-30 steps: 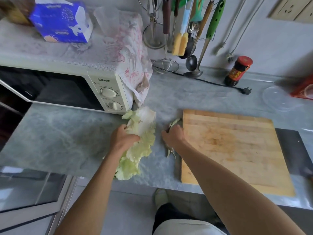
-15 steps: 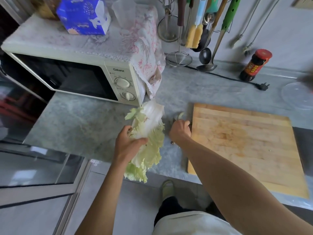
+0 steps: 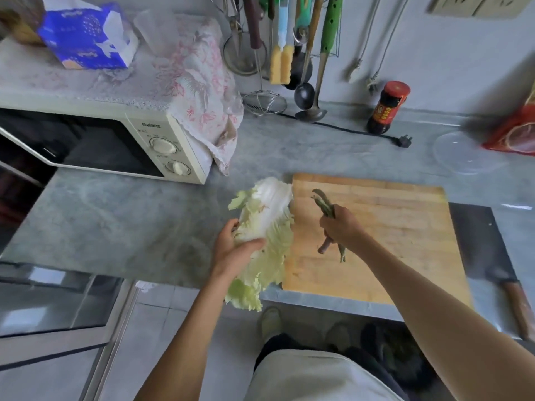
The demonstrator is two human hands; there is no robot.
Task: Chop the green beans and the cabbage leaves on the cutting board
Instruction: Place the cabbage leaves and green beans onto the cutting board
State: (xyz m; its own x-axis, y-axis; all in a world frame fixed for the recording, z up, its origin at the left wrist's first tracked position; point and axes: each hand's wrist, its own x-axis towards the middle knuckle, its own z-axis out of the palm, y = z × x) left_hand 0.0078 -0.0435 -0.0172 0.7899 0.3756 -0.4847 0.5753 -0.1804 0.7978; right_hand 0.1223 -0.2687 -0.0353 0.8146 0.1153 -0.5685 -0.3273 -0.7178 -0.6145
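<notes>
Her right hand (image 3: 343, 227) is curled round a small bunch of beans (image 3: 325, 205), held over the left part of the board (image 3: 405, 227), presumably to set them down for cutting. The left hand (image 3: 234, 251) grips the cabbage (image 3: 266, 227) at the board's left edge, likely bringing it over. A cleaver (image 3: 489, 250) waits right of the board.

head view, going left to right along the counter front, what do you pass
microwave → left hand → cabbage leaves → right hand holding green beans over the cutting board → cleaver
</notes>
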